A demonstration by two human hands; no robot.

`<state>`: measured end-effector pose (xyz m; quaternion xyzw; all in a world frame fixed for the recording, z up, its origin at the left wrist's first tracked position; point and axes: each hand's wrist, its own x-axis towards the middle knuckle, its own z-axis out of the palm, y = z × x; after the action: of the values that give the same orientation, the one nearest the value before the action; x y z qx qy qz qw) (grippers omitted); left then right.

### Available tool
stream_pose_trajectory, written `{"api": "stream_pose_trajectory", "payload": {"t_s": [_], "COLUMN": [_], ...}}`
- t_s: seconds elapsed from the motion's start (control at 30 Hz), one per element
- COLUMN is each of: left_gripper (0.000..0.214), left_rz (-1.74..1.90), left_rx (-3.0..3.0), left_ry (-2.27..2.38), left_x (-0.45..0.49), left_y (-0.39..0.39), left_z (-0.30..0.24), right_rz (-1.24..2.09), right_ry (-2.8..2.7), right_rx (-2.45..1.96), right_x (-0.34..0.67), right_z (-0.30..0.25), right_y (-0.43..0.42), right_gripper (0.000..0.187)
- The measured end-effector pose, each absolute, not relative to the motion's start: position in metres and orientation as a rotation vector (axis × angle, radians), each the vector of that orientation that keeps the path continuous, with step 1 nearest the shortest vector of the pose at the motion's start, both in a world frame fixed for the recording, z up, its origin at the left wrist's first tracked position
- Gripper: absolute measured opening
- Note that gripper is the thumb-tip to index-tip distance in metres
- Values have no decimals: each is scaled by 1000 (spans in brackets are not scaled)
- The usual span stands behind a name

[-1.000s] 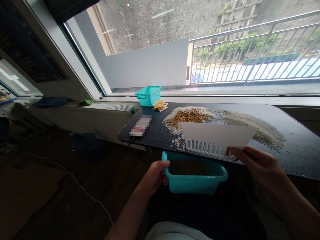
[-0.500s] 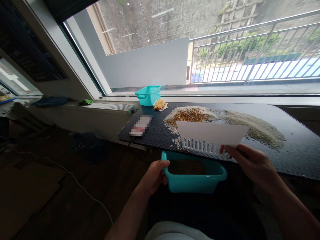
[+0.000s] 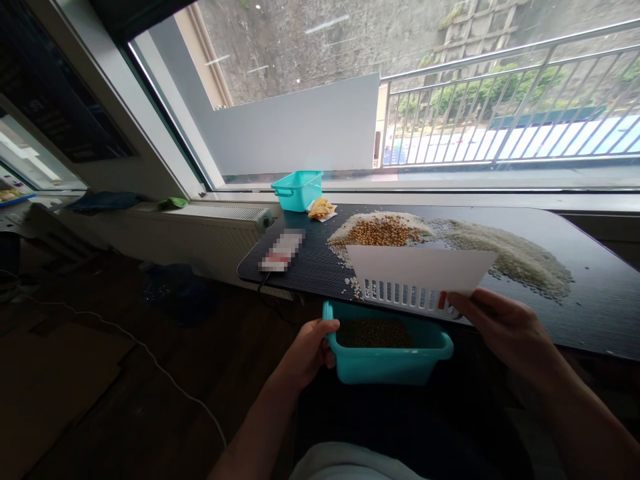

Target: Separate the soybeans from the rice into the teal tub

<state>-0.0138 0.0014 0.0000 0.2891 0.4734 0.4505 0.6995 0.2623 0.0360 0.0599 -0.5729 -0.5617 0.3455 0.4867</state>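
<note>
My left hand (image 3: 306,355) grips the left rim of a teal plastic tub (image 3: 390,363) held below the front edge of the black table (image 3: 590,313); brown beans lie inside the tub. My right hand (image 3: 500,327) pinches a white slotted basket (image 3: 417,280) by its right end, tilted on the table edge just above the tub. Behind the basket lies a heap of yellow-brown beans mixed with white rice (image 3: 380,231), and a wider spread of white rice (image 3: 510,250) to its right.
A second teal tub (image 3: 297,190) and an orange snack packet (image 3: 321,209) sit at the table's far left corner. A blurred flat pack (image 3: 283,250) lies left of the beans. A white radiator (image 3: 215,227) runs under the window. A white cable (image 3: 150,363) trails across the floor.
The white basket and my right hand have slid a little to the left along the table edge. My left hand and the tub have stayed put.
</note>
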Motion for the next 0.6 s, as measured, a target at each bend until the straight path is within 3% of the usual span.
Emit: {"api": "stream_pose_trajectory", "payload": {"t_s": [0.6], "left_gripper": [42], "left_rz": [1004], "left_rx": [659], "left_ry": [1062], "left_x": [-15], "left_y": [2], "left_z": [-1], "right_rz": [718], "right_ry": [-1351], "right_rx": [-1420], "right_x": [241], "right_z": [57], "right_y": [27], "right_gripper": [29]}}
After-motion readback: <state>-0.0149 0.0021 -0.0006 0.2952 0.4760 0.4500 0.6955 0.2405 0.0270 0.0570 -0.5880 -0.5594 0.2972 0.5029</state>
